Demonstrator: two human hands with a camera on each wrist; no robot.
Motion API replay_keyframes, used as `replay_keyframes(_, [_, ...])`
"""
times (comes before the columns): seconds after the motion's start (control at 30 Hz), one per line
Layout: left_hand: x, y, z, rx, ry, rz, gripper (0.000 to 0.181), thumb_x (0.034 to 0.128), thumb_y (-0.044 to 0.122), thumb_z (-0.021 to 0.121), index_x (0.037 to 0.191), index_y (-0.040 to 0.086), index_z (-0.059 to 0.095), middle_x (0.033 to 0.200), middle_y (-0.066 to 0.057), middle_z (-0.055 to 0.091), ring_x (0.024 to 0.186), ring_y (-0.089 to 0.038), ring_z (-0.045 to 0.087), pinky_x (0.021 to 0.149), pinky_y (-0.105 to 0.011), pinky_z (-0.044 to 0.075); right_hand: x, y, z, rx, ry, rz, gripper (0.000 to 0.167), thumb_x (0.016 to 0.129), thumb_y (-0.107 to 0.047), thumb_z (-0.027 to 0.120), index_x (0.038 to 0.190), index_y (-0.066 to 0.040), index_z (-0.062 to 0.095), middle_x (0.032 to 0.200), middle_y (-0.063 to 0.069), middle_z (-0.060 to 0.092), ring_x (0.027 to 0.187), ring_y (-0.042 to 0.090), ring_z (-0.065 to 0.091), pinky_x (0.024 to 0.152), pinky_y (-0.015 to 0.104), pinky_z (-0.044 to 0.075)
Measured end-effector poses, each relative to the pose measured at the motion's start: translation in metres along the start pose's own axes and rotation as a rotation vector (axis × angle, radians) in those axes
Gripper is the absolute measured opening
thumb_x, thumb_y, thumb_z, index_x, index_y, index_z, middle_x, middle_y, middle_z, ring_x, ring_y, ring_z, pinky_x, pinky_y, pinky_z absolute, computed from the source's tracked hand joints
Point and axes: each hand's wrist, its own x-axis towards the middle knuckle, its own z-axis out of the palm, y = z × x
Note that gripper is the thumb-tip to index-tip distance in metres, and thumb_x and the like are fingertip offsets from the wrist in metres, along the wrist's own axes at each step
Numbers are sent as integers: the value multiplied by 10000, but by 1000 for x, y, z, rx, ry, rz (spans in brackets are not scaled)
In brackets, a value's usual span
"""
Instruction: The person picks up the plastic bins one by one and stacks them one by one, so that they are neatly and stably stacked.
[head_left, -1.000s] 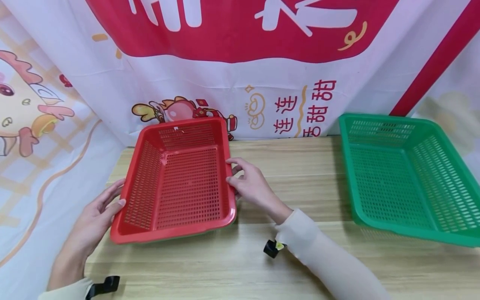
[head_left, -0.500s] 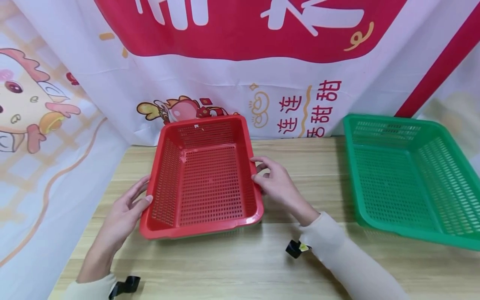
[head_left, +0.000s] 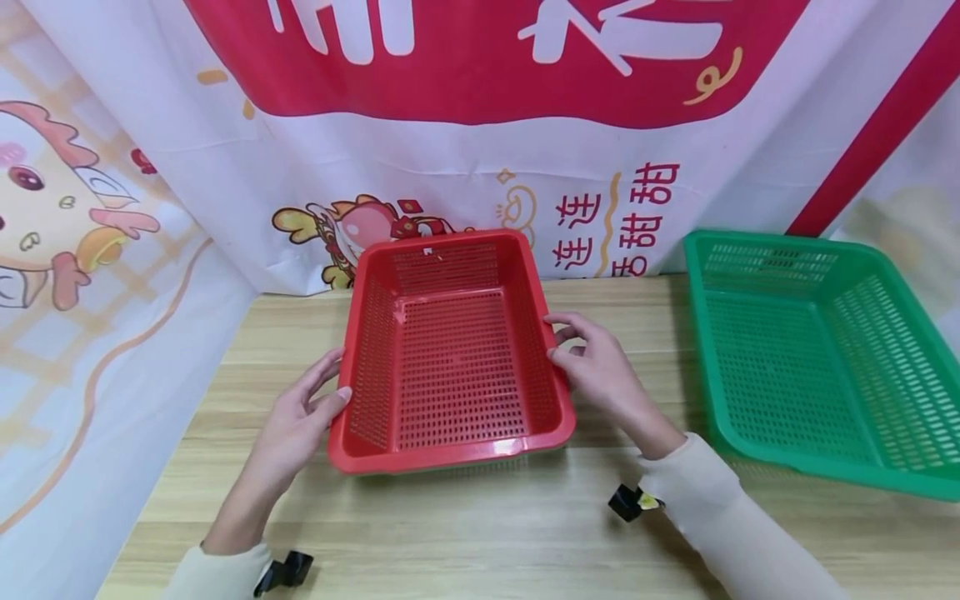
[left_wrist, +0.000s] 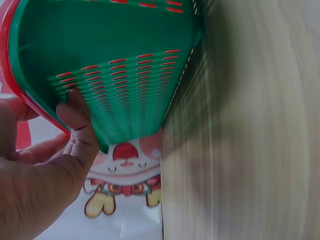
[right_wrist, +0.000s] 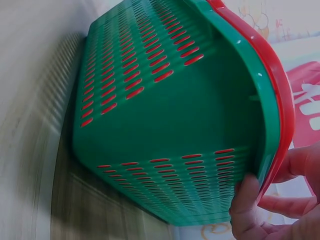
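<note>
A red perforated plastic basket [head_left: 450, 460] sits nested inside a green one [right_wrist: 200, 110], whose outer wall shows in both wrist views with red through its slots. My left hand [head_left: 294, 427] grips the left rim, thumb above and fingertips under the edge. On the opposite side, my right hand [head_left: 602, 367] holds the right rim the same way. In the left wrist view, the curled fingers [left_wrist: 77, 125] touch the green wall just below the rim. Inside the red basket nothing lies on the visible bottom.
Another green basket [head_left: 711, 392] stands on the wooden table [head_left: 480, 533] at the right. A white printed cloth [head_left: 420, 150] hangs behind the table, close to the red basket's far edge. More cloth [head_left: 150, 417] covers the left side.
Both hands have carried or slid the nested baskets to the right, from the table's left part toward the middle. The grips look the same. The other green basket has stayed put.
</note>
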Motion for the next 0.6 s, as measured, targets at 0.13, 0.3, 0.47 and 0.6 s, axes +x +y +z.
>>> replay_keyframes(0.13, [4,3,11,-19,-10,8,635,1085,246,570,1662,264,306,1672,-134,375,1197,-251,719,864,-303,640,-5,3,-10,-40,22,15,480,1010,-90,579,1487,-130,548,1267,191,589,837,238,690,706,322,648])
replay_keyframes(0.3, [9,7,23,-37,-31,10,631,1080,253,580,1655,277,321,1665,-112,389,1174,-300,729,843,-345,651,-11,5,-21,-59,50,24,479,1016,-86,569,1493,-116,542,1277,204,583,852,261,692,713,332,657])
replay_keyframes(0.47, [13,11,35,-47,-46,22,617,1079,231,578,1648,259,339,1650,-119,404,1139,-311,743,829,-390,658,-18,6,-32,-72,72,43,487,1014,-89,574,1500,-106,536,1290,215,575,860,263,689,704,313,649])
replay_keyframes(0.6, [16,14,43,-61,-61,23,612,1078,212,579,1644,239,348,1637,-126,412,1128,-313,746,830,-403,658,-23,7,-40,-87,80,53,504,1018,-108,577,1518,-112,516,1303,210,566,885,267,693,709,310,650])
